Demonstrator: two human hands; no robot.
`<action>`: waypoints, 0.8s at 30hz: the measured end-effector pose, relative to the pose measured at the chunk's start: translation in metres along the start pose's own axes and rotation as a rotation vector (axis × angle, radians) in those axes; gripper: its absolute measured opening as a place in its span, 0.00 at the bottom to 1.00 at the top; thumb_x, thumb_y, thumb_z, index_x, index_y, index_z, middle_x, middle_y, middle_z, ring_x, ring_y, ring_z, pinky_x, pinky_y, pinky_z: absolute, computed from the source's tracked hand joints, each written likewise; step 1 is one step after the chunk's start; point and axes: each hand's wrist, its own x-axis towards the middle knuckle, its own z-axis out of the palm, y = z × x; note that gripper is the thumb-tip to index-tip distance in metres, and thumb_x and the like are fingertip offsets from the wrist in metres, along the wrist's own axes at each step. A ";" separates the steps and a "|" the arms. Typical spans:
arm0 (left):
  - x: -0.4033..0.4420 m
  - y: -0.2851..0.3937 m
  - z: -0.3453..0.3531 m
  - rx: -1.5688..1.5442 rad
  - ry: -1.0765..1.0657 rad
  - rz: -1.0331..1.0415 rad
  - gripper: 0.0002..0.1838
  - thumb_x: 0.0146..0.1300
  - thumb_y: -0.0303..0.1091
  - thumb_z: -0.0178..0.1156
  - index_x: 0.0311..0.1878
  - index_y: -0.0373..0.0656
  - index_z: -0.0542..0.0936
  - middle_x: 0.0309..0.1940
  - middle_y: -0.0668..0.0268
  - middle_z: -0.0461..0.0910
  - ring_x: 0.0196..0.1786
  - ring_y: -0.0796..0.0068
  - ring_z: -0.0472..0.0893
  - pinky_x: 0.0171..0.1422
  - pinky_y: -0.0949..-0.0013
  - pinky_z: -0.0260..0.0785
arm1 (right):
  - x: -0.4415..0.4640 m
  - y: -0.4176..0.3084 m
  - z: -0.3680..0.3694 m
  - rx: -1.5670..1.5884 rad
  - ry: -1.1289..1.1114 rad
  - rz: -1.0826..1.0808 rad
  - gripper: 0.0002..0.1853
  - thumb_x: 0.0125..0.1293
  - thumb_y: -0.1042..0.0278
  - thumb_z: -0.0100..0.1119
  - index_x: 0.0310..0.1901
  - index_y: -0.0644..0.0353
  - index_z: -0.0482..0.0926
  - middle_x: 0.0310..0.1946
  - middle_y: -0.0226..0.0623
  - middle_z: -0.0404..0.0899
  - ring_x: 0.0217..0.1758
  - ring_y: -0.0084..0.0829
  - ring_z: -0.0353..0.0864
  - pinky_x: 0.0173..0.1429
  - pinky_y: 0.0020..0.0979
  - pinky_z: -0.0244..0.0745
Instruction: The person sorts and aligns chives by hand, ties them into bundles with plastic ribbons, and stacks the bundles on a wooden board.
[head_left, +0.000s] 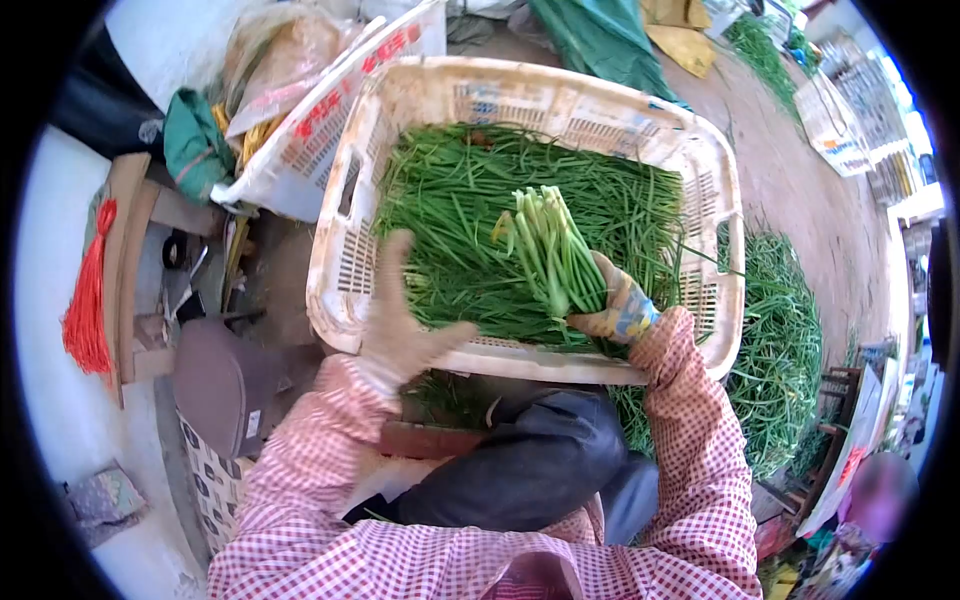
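Observation:
My right hand (618,304), in a patterned glove, is closed around a bunch of long, thin, chive-like greens (552,255). The bunch's pale stem ends point up and away from me. My left hand (402,310), also gloved and slightly blurred, is open with its fingers apart at the front left rim of the crate, holding nothing. Beneath both hands is a large white plastic crate (330,290) with slotted walls. A thick layer of the same greens (450,200) lies inside it.
A big heap of loose greens (775,340) lies on the floor right of the crate. A white box with red print (330,120) stands at the left, near a grey-brown stool (215,385). Red strings (90,300) hang from a wooden frame. Green cloth (605,45) lies behind.

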 end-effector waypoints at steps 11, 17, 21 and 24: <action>0.054 0.098 0.173 -1.096 -0.400 -0.135 0.36 0.45 0.35 0.78 0.58 0.41 0.71 0.52 0.66 0.77 0.52 0.70 0.78 0.56 0.66 0.74 | -0.111 -0.027 -0.059 -0.356 0.385 -0.009 0.56 0.37 0.54 0.80 0.68 0.67 0.60 0.67 0.57 0.60 0.71 0.52 0.62 0.72 0.41 0.61; 0.058 0.189 0.213 -1.369 -0.959 -0.425 0.17 0.59 0.35 0.62 0.51 0.43 0.75 0.42 0.64 0.81 0.46 0.66 0.80 0.54 0.67 0.75 | -0.131 -0.035 -0.035 0.376 0.902 -0.235 0.57 0.44 0.62 0.80 0.73 0.59 0.52 0.66 0.45 0.64 0.66 0.36 0.69 0.67 0.33 0.68; 0.040 0.252 0.196 0.122 -0.859 0.487 0.27 0.48 0.37 0.69 0.53 0.44 0.75 0.46 0.55 0.79 0.54 0.54 0.77 0.61 0.54 0.69 | -0.179 -0.037 -0.021 0.717 1.288 -0.182 0.28 0.55 0.73 0.70 0.57 0.61 0.71 0.46 0.33 0.80 0.49 0.28 0.79 0.54 0.32 0.77; -0.008 0.270 0.190 0.114 -0.606 0.847 0.39 0.45 0.36 0.71 0.62 0.41 0.67 0.59 0.55 0.71 0.67 0.53 0.66 0.71 0.50 0.54 | -0.231 -0.038 -0.005 0.753 1.616 -0.310 0.23 0.57 0.75 0.67 0.54 0.59 0.70 0.48 0.36 0.77 0.53 0.30 0.77 0.57 0.32 0.75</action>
